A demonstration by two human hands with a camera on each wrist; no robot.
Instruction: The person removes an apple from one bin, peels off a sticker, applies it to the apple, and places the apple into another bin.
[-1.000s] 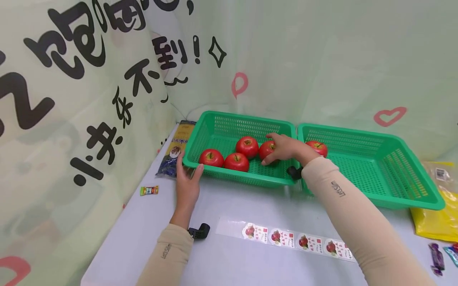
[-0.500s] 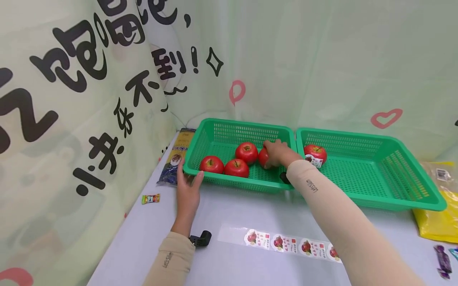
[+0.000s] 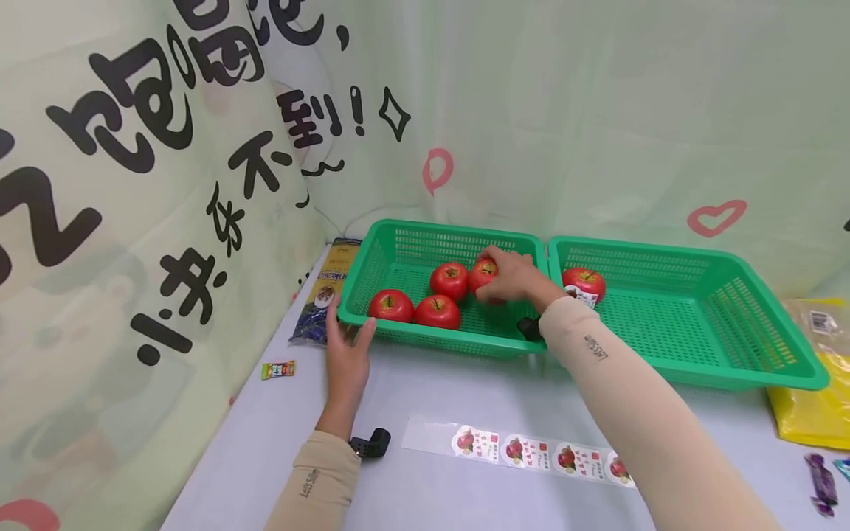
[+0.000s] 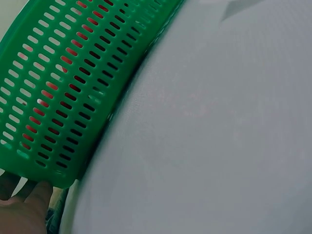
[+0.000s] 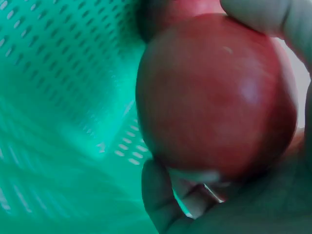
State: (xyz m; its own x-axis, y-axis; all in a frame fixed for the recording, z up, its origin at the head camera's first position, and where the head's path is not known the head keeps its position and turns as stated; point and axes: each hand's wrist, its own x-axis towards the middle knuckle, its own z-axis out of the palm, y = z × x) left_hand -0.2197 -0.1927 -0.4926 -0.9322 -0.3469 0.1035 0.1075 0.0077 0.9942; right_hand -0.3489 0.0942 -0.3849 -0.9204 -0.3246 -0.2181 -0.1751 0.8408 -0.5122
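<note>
My right hand [image 3: 511,276] reaches into the left green basket [image 3: 432,333] and grips a red apple [image 3: 485,272] between thumb and fingers. Close up in the right wrist view, the apple [image 5: 214,97] fills the grasp, with another apple [image 5: 180,12] behind it. Whether the held apple touches the basket floor, I cannot tell. Three more apples lie in this basket: one [image 3: 448,282] beside the held one, one [image 3: 437,313] by the front wall, one [image 3: 391,306] in the left corner. My left hand [image 3: 347,361] holds the basket's front left corner, thumb at the front, fingers along the side.
To the right, a second green basket [image 3: 704,372] holds one apple [image 3: 584,282] bearing a white sticker. A strip of apple stickers [image 3: 514,451] lies in front. A dark-and-gold packet [image 3: 322,295], a small candy [image 3: 278,369], a yellow bag [image 3: 813,405] and a purple candy [image 3: 822,479] lie around.
My right hand has closed around the apple and shifted it slightly left and up in the view. The left hand stays at the basket corner. The head view has tilted slightly.
</note>
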